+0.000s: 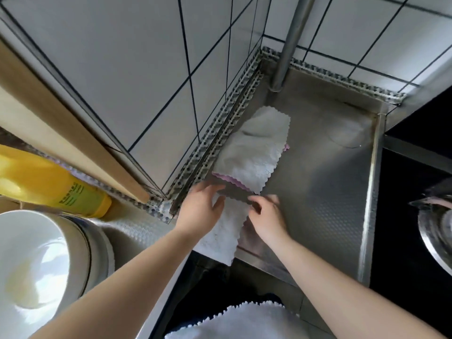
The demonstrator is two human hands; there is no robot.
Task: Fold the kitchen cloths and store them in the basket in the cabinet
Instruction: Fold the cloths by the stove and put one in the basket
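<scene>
A white kitchen cloth with a zigzag edge lies across the front edge of the steel counter and hangs over it. My left hand holds its far left corner and my right hand pinches its far right corner. Just beyond it a grey-white cloth lies folded on top of a pink cloth, close to the tiled wall. Another white cloth shows at the bottom of the view, near my body. No basket or cabinet is in view.
A steel pole stands at the counter's back corner. A yellow bottle and a stack of white bowls sit at the left. A metal pot rests on the black stove at the right.
</scene>
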